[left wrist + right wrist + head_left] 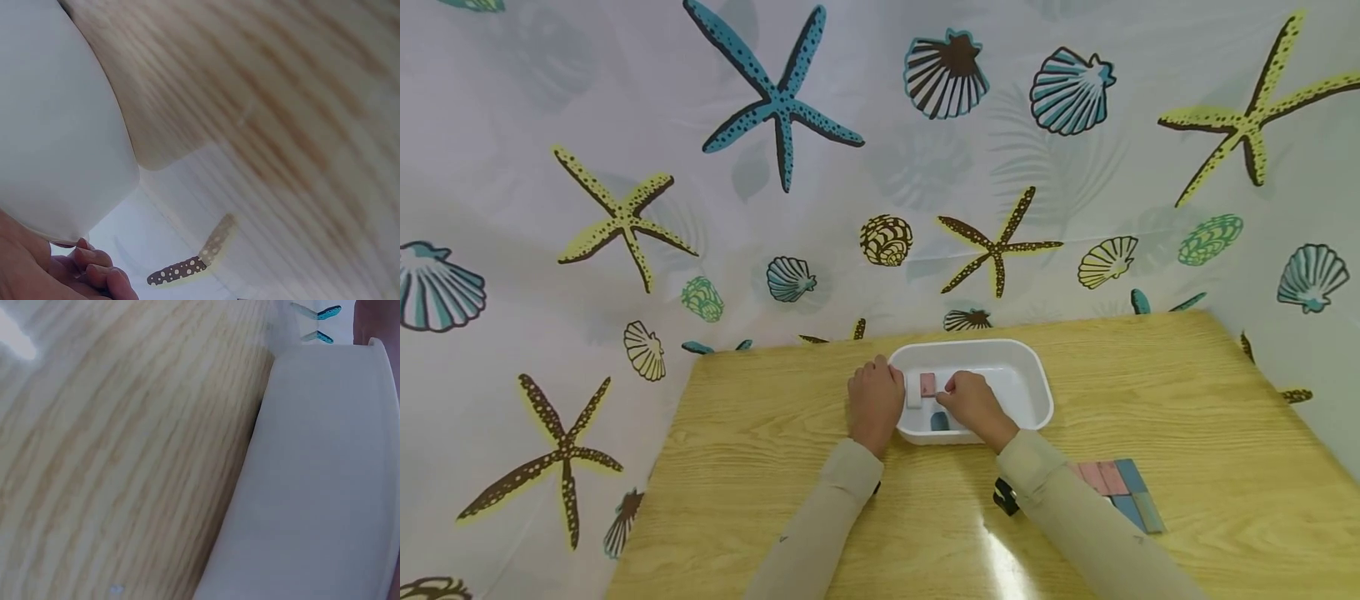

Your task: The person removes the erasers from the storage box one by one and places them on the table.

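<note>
A white plastic tub (pixel 1032 379) stands near the back of the wooden table. My left hand (pixel 877 404) grips its left rim; in the left wrist view the fingers (pixel 94 269) curl at the edge of the tub wall (pixel 62 125). Inside the tub, toward the left, lie a white block (pixel 913 395), a pink block (pixel 928 384) and a blue-grey block (pixel 940 421). Reaching over the front rim, my right hand (pixel 973 404) has its fingers bent just right of the pink block. Whether something small is between its fingertips is hidden.
Pink, blue and greyish flat blocks (pixel 1126 487) lie together on the table, right of the tub and partly behind the right sleeve (pixel 1075 500). A black object (pixel 1005 497) shows beside that sleeve. A curtain (pixel 850 233) printed with shells and starfish hangs behind the table (pixel 760 433).
</note>
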Tool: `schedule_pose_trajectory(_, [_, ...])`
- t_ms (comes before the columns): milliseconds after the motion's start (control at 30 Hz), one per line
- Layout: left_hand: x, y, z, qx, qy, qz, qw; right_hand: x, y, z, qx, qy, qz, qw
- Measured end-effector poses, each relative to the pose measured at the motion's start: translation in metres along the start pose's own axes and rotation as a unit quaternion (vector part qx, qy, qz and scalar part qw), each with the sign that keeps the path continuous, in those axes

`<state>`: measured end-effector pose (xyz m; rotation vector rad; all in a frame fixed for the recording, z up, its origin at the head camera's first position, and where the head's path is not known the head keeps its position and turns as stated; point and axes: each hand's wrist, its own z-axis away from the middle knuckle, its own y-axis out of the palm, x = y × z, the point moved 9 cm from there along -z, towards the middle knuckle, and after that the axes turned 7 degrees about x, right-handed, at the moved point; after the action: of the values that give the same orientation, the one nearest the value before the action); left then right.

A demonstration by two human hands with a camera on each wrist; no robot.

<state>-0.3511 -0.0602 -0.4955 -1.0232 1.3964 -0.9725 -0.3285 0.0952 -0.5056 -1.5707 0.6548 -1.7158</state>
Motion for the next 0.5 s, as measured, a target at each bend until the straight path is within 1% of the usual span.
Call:
schedule_pose_trajectory(133, [0.001,-0.003,0.001,-0.009,0.009,0.003,0.9999,-0.002,0.010,-0.006,0.025,0.020,-0.011,0.9994])
schedule_pose_trajectory(233, [0.001,-0.003,0.002,-0.016,0.014,0.006,0.9998,-0.004,0.016,-0.010,0.030,0.031,-0.032,0.9985])
schedule_pose_trajectory(367, [0.000,-0.003,0.002,-0.022,0.016,0.005,0.9996,-0.005,0.021,-0.015,0.021,0.038,-0.051,0.9978])
schedule_pose_trajectory(500, [0.001,-0.001,-0.001,-0.020,0.009,0.001,0.9998,-0.004,0.021,-0.020,0.008,0.038,-0.047,0.9981])
